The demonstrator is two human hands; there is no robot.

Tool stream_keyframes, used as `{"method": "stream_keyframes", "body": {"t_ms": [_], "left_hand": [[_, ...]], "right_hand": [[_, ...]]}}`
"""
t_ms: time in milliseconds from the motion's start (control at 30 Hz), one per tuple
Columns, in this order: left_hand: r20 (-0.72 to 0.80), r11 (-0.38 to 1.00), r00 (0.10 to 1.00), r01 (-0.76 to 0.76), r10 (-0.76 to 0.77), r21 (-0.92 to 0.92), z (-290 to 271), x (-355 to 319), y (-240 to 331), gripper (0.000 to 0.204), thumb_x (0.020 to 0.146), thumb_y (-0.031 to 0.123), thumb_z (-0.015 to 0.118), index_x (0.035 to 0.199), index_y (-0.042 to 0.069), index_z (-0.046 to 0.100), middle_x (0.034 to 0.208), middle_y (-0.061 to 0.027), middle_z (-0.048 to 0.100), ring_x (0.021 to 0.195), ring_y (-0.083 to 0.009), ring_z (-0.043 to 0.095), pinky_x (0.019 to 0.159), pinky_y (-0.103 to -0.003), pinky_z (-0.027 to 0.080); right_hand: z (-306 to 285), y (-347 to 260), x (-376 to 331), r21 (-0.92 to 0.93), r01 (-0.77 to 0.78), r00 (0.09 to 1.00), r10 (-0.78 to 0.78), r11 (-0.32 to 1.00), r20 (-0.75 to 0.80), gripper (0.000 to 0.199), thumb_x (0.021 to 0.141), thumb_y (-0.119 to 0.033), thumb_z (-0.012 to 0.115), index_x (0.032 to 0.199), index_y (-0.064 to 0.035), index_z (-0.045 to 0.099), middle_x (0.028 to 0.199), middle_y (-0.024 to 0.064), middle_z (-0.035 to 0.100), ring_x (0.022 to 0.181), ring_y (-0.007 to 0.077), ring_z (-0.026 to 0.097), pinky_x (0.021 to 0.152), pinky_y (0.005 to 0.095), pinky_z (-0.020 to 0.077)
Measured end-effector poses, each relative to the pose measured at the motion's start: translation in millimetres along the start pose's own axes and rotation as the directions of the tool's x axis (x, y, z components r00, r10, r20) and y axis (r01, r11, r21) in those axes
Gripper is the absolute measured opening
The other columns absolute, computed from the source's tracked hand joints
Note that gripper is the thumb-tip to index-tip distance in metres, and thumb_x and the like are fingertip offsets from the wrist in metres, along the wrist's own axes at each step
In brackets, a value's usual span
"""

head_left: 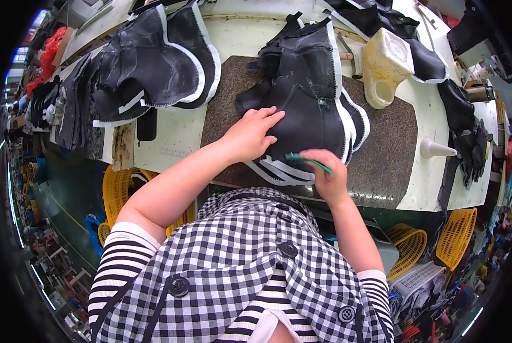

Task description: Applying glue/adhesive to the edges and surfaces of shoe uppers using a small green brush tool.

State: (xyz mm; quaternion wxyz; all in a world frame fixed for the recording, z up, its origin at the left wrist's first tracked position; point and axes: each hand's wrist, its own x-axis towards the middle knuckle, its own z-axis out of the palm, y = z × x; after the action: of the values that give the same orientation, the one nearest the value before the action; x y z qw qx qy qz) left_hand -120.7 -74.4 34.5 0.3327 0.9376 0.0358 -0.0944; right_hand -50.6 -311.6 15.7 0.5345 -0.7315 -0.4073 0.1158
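A stack of black boot uppers [310, 117] with white-edged borders lies on a brown speckled board [390, 154] in front of me. My left hand [253, 134] rests flat on the left part of the top upper, its fingers spread. Near the lower edge of the same piece, my right hand [327, 174] is closed around a slim green-handled brush [318, 164]. The brush's dark end points left, over or against the upper; whether it touches cannot be made out.
More black uppers [153, 63] lie at the far left, beside a dark phone-like object [147, 124]. A glue-stained cream plastic container [387, 57] and a hammer [352, 56] stand beyond the stack. A white cone [436, 148] is at the right; yellow baskets [457, 237] sit below the table.
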Motion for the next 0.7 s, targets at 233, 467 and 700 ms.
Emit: {"method": "stream_keyframes", "body": {"t_ms": [233, 467, 700], "left_hand": [[-0.090, 0.989, 0.996, 0.014, -0.001, 0.146, 15.5, -7.3, 3.5, 0.060, 0.084, 0.010, 0.064, 0.141, 0.007, 0.043, 0.143, -0.0164, 0.043, 0.122, -0.0350, 0.047, 0.100, -0.046, 0.043], [-0.114, 0.987, 0.993, 0.005, 0.014, 0.163, 16.7, -5.0, 5.6, 0.059, 0.083, 0.005, 0.063, 0.140, 0.008, 0.044, 0.141, -0.0163, 0.045, 0.119, -0.0360, 0.047, 0.101, -0.044, 0.042], [-0.114, 0.987, 0.993, 0.029, -0.011, 0.158, 17.8, -8.0, 9.1, 0.061, 0.084, 0.006, 0.063, 0.141, 0.009, 0.042, 0.143, -0.0144, 0.042, 0.122, -0.0347, 0.045, 0.100, -0.046, 0.041]], "right_hand": [[-21.3, 2.9, 31.4, -0.139, -0.043, 0.940, 0.087, 0.989, 0.331, 0.027, 0.074, 0.013, 0.057, 0.094, -0.0039, 0.065, 0.092, 0.0124, 0.068, 0.089, 0.0297, 0.067, 0.079, 0.0360, 0.0546], [-7.4, -3.6, 31.3, -0.159, -0.009, 0.945, 0.060, 0.987, 0.320, 0.023, 0.078, 0.005, 0.061, 0.096, -0.0087, 0.064, 0.091, 0.0094, 0.068, 0.088, 0.0300, 0.067, 0.076, 0.0360, 0.0533], [-33.6, 21.4, -27.5, -0.313, -0.138, 0.892, -0.020, 0.940, -0.452, 0.019, 0.088, 0.005, 0.060, 0.105, -0.0045, 0.060, 0.096, 0.0146, 0.067, 0.085, 0.0321, 0.067, 0.075, 0.0362, 0.0539]]}}
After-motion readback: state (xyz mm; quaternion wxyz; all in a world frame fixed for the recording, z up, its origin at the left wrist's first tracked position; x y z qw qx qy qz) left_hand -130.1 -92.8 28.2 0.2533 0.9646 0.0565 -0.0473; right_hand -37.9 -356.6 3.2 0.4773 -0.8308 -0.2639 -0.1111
